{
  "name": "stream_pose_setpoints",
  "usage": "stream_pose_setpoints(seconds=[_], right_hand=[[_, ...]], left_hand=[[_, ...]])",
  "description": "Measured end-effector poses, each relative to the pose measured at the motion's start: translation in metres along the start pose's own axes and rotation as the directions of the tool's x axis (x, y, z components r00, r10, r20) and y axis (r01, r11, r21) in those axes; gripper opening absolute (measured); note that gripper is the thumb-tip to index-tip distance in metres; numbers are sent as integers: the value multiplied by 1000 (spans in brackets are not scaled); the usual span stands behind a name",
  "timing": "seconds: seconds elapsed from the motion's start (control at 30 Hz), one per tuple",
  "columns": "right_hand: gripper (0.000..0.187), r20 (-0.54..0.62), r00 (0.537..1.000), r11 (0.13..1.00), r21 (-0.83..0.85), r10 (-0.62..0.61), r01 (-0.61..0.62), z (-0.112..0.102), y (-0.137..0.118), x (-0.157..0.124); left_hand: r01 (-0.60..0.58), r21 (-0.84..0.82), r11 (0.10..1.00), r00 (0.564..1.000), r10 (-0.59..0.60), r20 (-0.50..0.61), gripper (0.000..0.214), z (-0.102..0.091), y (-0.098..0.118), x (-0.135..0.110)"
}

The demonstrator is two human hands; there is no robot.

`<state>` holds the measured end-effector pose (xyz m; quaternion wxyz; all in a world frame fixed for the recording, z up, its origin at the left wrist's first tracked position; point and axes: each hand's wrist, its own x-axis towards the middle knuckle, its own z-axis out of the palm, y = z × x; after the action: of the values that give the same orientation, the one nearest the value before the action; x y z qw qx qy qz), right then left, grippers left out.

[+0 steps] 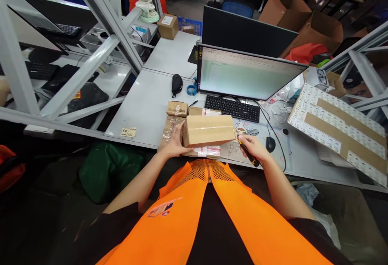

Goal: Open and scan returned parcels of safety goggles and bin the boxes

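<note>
A brown cardboard box (209,129) with a strip of clear tape along its top is at the table's front edge, over other packages. My left hand (176,141) grips its left end, thumb along the near side and fingers behind. In my right hand (253,147) is a black and yellow utility knife (250,153), its front end close to the box's right end. Whether the blade touches the cardboard I cannot tell. Beneath and left of the box lie a taped carton (167,129), a small brown box (177,108) and a parcel with red-and-white tape (209,151).
Behind the box are a keyboard (232,108) and a lit monitor (248,73). A mouse (270,144) and its cable lie to the right, before a large label-covered cardboard sheet (339,131). A black pouch (177,84) and blue tape ring (191,90) sit farther back.
</note>
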<state>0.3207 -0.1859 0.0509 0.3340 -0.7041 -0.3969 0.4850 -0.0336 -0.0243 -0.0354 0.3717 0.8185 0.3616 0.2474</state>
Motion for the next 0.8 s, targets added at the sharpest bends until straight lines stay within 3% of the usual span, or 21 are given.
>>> stream_pose_setpoints(seconds=[0.13, 0.23, 0.3, 0.47, 0.6, 0.8], right_hand=[[57, -169, 986, 995, -98, 7, -24, -37, -11, -8], [49, -199, 973, 976, -205, -117, 75, -51, -42, -18], [46, -170, 964, 947, -284, -206, 152, -44, -68, -23], [52, -14, 952, 811, -528, -307, 254, 9, -121, -12], [54, 22, 931, 652, -707, -364, 272, 40, -146, 8], [50, 0, 952, 421, -897, -305, 135, 62, -166, 19]], left_hand=[[-114, 131, 985, 981, 132, -142, 126, -42, 73, 5], [-185, 328, 926, 966, 233, -113, 107, -74, 129, 6], [-174, 437, 882, 971, 226, -71, 101, -83, 151, 7], [-76, 542, 837, 985, 147, -90, 100, -72, 155, 13], [-9, 583, 812, 988, 98, -122, 99, -62, 155, 9], [17, 589, 808, 988, 76, -134, 99, -57, 159, 2]])
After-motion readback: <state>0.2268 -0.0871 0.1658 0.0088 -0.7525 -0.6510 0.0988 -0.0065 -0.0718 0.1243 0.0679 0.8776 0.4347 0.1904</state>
